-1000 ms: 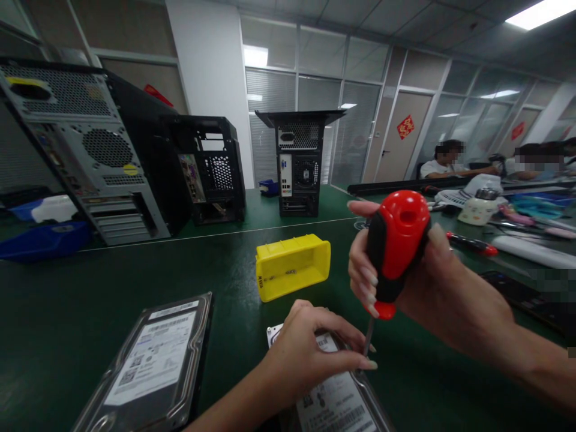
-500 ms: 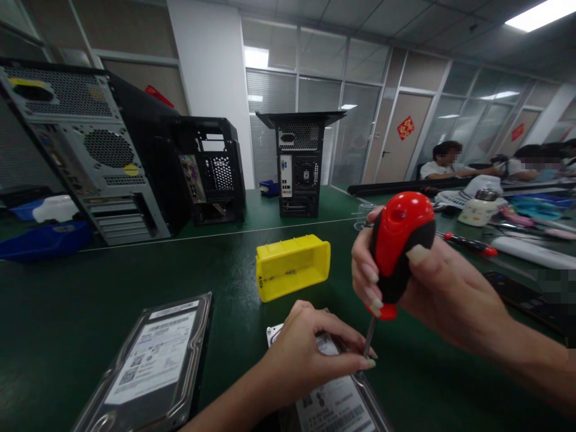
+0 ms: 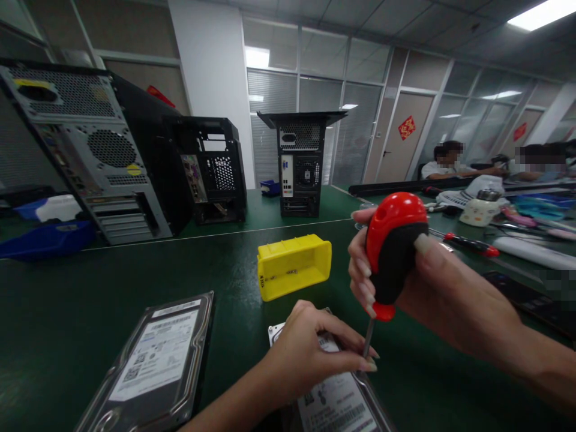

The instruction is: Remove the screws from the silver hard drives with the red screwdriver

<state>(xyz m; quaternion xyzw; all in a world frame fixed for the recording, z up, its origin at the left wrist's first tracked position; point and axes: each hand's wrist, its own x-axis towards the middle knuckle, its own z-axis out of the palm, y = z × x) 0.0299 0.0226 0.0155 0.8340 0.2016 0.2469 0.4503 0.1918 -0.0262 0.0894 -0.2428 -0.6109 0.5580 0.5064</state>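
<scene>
My right hand [image 3: 432, 282] is wrapped round the red and black handle of a screwdriver [image 3: 396, 252], which stands nearly upright. Its shaft runs down to the edge of a hard drive [image 3: 337, 399] lying label up on the table. Thumb and fingers of my left hand [image 3: 310, 354] pinch the shaft near its tip, and that hand lies across the drive, hiding much of it. Whether a screw sits under the tip is hidden by the fingers. To the left lies a second hard drive [image 3: 155, 354], also label up.
Beyond the drives a yellow bin [image 3: 294, 267] lies on its side with small bits in it. Computer cases [image 3: 299, 168] stand at the back and left, near a blue bin [image 3: 49, 240]. Rightward are another screwdriver [image 3: 472, 244], a phone [image 3: 526, 300], a bottle [image 3: 481, 207] and seated people.
The screwdriver handle has turned in my right hand, showing more of its black grip, and shifted slightly left. My left hand keeps its pinch on the shaft.
</scene>
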